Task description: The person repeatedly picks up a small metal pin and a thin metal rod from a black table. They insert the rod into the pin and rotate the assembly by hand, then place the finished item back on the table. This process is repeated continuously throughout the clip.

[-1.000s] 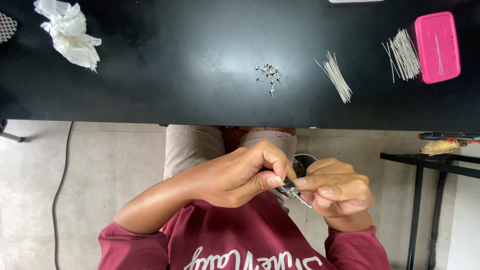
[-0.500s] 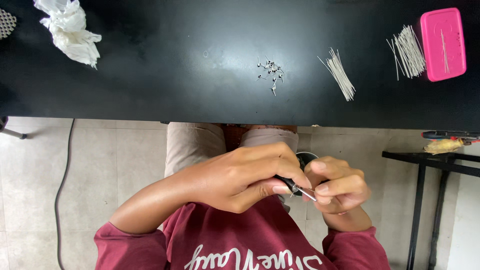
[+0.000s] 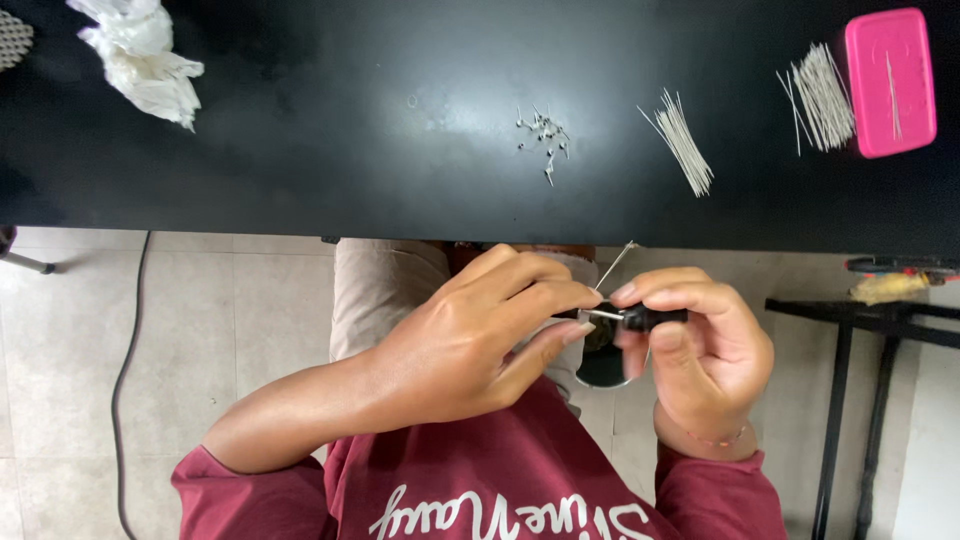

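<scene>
While the right hand [image 3: 700, 350] grips a black tool [image 3: 650, 318], left hand [image 3: 470, 345] fingers [image 3: 560, 296] pinch its thin wire [image 3: 605, 314].

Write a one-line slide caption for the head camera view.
Left hand feeds a thin wire into a small black tool held by the right hand, below a black table.

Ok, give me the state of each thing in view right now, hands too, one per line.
left hand: grip pinched on the thin metal pin
right hand: grip closed around the small black tool
thin metal pin: held level, its end at the tool's tip
pink box: flat on the black table
loose pins: fanned in a bundle
small metal parts: scattered
white tissue: crumpled
</scene>
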